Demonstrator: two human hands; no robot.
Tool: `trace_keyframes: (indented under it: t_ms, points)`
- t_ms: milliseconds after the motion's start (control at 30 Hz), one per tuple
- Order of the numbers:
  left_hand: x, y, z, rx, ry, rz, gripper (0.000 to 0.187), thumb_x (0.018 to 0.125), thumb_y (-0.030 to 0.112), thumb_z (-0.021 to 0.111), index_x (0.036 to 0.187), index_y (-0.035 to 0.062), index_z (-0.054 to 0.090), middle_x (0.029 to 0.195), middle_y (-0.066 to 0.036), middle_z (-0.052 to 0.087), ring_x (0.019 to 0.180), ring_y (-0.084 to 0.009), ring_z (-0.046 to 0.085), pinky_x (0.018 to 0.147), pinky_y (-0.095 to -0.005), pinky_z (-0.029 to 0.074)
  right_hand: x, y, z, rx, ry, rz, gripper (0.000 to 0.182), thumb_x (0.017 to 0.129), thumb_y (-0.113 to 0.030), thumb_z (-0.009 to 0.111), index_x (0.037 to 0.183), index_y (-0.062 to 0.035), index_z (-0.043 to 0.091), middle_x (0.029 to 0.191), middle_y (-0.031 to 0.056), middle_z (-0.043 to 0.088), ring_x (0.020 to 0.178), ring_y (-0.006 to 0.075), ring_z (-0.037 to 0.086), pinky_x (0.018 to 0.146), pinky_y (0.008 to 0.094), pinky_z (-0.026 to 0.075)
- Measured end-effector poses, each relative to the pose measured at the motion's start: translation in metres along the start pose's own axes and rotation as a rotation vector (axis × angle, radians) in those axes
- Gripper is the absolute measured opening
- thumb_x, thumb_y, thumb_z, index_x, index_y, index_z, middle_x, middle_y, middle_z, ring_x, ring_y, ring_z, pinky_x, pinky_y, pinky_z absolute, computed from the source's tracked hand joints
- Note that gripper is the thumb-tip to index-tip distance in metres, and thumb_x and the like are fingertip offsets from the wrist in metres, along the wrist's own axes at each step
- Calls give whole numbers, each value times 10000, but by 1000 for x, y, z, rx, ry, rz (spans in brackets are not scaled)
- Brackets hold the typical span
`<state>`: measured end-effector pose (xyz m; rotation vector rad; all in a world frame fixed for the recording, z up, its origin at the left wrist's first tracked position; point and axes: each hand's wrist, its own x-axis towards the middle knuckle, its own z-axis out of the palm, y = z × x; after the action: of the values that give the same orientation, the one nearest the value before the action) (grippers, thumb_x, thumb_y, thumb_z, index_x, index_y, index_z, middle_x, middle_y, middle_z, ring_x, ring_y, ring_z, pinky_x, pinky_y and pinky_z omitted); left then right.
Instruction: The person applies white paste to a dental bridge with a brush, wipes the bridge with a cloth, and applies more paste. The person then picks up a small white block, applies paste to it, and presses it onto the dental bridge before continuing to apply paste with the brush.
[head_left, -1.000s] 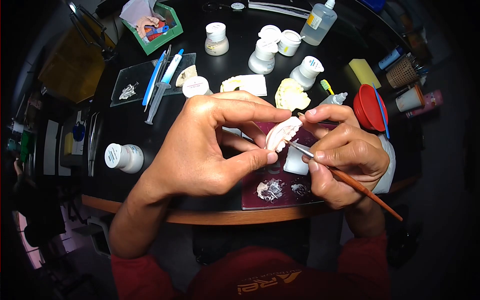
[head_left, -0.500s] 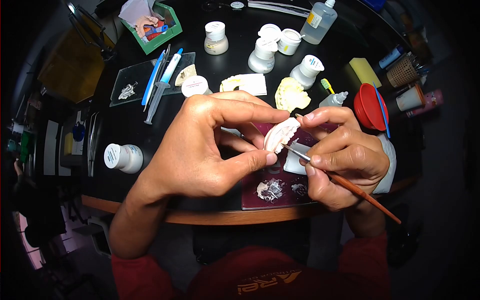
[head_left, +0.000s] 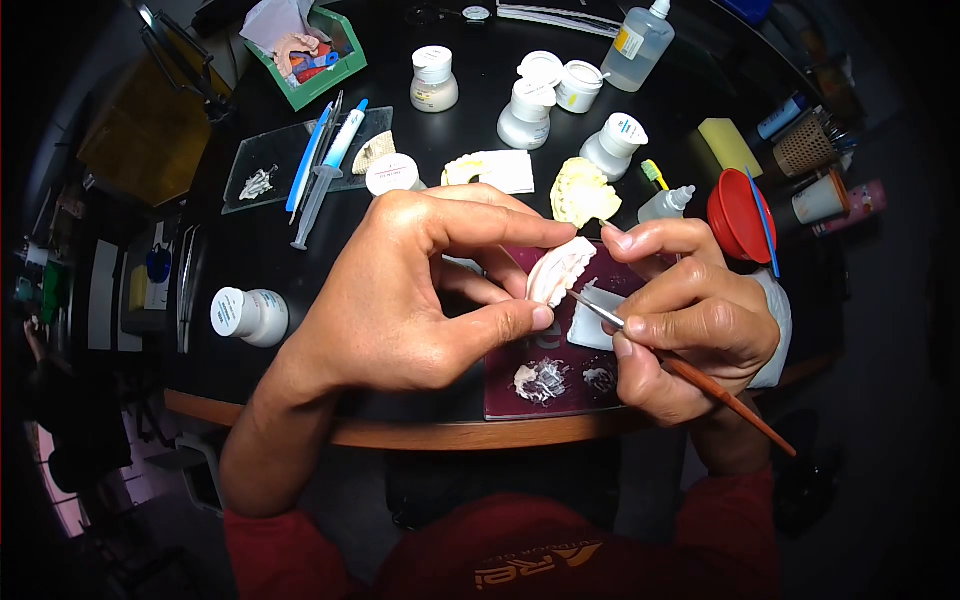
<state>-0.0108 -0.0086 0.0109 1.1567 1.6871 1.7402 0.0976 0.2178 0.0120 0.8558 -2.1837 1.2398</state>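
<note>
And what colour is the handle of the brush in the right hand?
The brush handle is reddish-brown, seen best in the head view.

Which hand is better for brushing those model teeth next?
Probably the right hand: it holds the brush, which points closely at the model teeth. The left hand is busy holding them.

A small, curved, pale pink-and-white dental arch point(head_left: 560, 272) is held up at a tilt, gripped by its two ends in the fingers of the left hand point(head_left: 410, 290), its bumpy row of teeth facing right. A slim paintbrush with a reddish-brown wooden handle and silver metal ferrule point(head_left: 722, 395) slants up leftward in the right hand point(head_left: 700, 312), its fine tip at the teeth, contact unclear
</note>
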Motion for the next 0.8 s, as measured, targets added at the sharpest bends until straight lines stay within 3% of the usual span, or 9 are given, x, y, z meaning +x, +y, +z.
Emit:
trace_keyframes:
  t_ms: [333, 800]
  points:
    - [-1, -3, -2, -14, -23, -27, 451, 794, -119, 760, 1239, -77, 692, 1152, -183, 650, 911, -172, 716, 796, -269, 643, 1, 5, 2, 2, -14, -53, 202, 722, 70, 700, 900, -19, 670, 778, 97, 672, 1067, 373, 651, 925, 505, 594]
    - [-1, -1, -2, -12, -23, -26, 444, 804, -114, 756, 1242, -79, 687, 1159, -187, 639, 908, -169, 715, 778, -263, 645, 0, 4, 4, 19, -6, -48, 194, 720, 65, 728, 895, -14, 698, 784, 99, 673, 1047, 371, 651, 956, 515, 581]
